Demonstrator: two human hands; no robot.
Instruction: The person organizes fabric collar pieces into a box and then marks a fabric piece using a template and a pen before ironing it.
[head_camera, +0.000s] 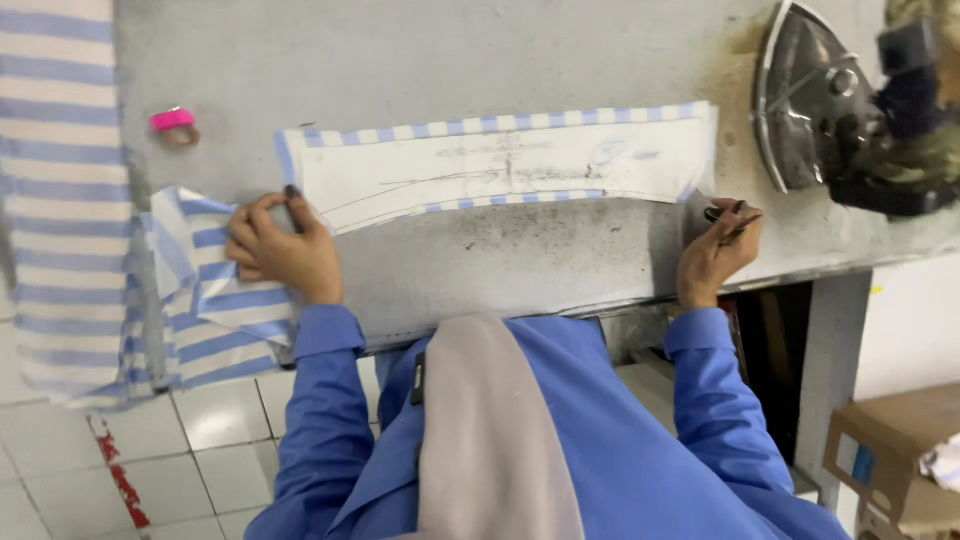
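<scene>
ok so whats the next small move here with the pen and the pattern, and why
Probably bring the right hand and its pen up onto the pattern's right edge. The left hand already pins the white paper pattern flat on the striped fabric strip at its left end, while the pen sits just off its lower right corner.

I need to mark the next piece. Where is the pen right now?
In the head view the pen is in the right hand, by the right end of the paper pattern, left of the iron.
</scene>
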